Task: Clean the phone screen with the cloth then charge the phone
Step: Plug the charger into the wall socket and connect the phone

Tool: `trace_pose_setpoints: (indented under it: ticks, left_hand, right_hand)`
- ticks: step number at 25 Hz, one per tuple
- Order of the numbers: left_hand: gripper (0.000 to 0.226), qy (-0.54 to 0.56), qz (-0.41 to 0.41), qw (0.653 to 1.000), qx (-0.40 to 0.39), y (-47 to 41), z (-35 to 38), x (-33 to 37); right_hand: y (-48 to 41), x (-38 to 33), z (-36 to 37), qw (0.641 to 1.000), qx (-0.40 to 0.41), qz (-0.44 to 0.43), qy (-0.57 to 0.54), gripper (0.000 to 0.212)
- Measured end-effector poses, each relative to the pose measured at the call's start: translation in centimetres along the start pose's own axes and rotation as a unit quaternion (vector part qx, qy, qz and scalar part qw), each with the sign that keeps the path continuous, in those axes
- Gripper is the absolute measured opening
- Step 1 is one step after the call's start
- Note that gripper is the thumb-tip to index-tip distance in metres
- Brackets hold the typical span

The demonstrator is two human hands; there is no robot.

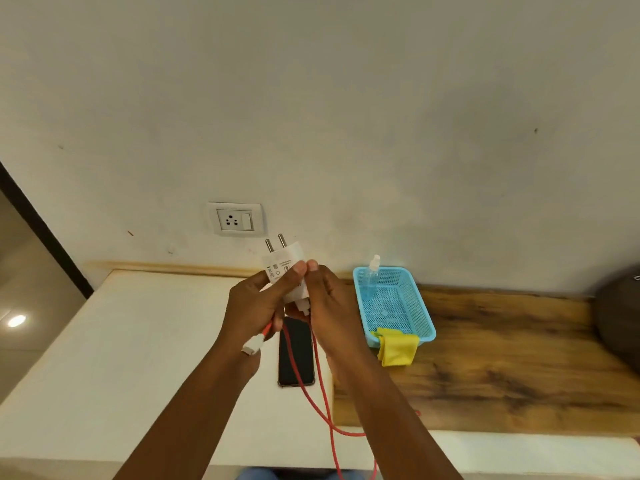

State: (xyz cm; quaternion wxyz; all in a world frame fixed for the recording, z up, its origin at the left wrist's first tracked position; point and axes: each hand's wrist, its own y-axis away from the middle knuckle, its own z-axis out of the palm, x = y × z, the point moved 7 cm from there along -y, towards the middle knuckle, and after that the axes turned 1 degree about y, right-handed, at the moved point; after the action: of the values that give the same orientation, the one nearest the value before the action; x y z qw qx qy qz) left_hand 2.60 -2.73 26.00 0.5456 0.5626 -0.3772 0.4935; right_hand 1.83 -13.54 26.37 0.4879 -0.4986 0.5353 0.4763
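At frame centre, the left hand and right hand pinch the white two-pin charger adapter. The red braided cable drapes across the black phone below. Lifting toward the white wall socket could drag the phone.

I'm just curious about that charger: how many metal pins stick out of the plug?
2. Both pins stick up side by side from the top of the white charger: one on the left, one on the right. None looks hidden.
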Motion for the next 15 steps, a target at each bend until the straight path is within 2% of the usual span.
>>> trace_pose_setpoints:
  ticks: [3, 4, 6, 7, 8, 10, 12, 14, 15]
  left_hand:
    - [0.050, 0.019, 0.020, 1.000, 0.012, -0.3, 0.3, 0.2]
    - [0.047, 0.038, 0.019, 0.999, 0.028, -0.3, 0.3, 0.3]
    - [0.038, 0.087, 0.009, 0.995, 0.051, -0.5, -0.1, 0.4]
    - [0.035, 0.109, 0.007, 0.993, 0.046, -0.7, -0.2, 0.5]
    - [0.033, 0.129, 0.006, 0.991, 0.033, -0.8, -0.2, 0.5]
    - [0.032, 0.152, 0.004, 0.988, 0.008, -0.9, 0.0, 0.8]
    - [0.024, 0.127, 0.007, 0.992, 0.028, -1.6, -1.0, 1.4]
    - [0.023, 0.118, 0.020, 0.990, 0.081, -2.7, -3.4, 2.5]
    - [0.028, 0.123, 0.030, 0.986, 0.111, -3.5, -5.1, 3.2]
  right_hand:
    - [1.3, -0.9, -1.0, 0.990, 0.107, -0.077, 0.038, 0.025]
    - [2.0, -1.4, -1.3, 0.985, 0.129, -0.114, 0.020, 0.033]
    - [3.2, -1.9, -1.0, 0.976, 0.102, -0.193, 0.005, 0.052]
    - [3.8, -2.4, -0.3, 0.969, 0.061, -0.235, 0.041, 0.053]
    - [4.5, -2.8, 0.7, 0.954, 0.025, -0.281, 0.103, 0.049]
    - [5.4, -3.3, 1.5, 0.931, 0.013, -0.325, 0.166, 0.030]
    - [5.5, -3.1, 0.7, 0.948, 0.005, -0.301, 0.107, 0.018]
    - [5.3, -1.8, -1.2, 0.979, -0.016, -0.196, -0.043, 0.018]
    - [5.0, -0.3, -2.8, 0.986, 0.009, -0.130, -0.099, 0.018]
